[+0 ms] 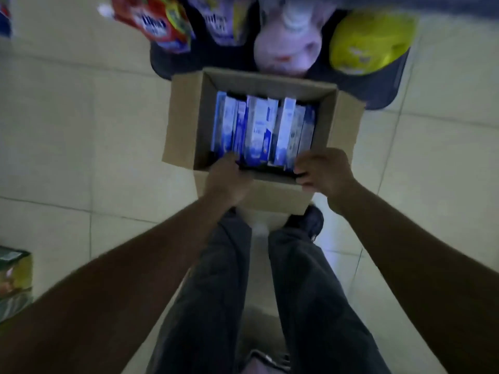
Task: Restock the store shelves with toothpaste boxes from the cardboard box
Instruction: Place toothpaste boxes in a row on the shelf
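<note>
An open cardboard box (183, 114) stands on the tiled floor in front of my feet, its flaps spread outward. Inside it, several blue and white toothpaste boxes (260, 128) stand side by side on edge. My left hand (225, 179) grips the box's near wall at the left, thumb inside against the toothpaste boxes. My right hand (324, 171) grips the same near wall at the right, fingers curled over the rim. The picture is blurred by motion.
Beyond the box, a dark low shelf base (383, 90) carries a red bag (154, 20), a pale pink pack (289, 44) and a yellow pack (370, 41). A green and yellow package (13, 282) sits at the left edge. My legs and shoes are below the box.
</note>
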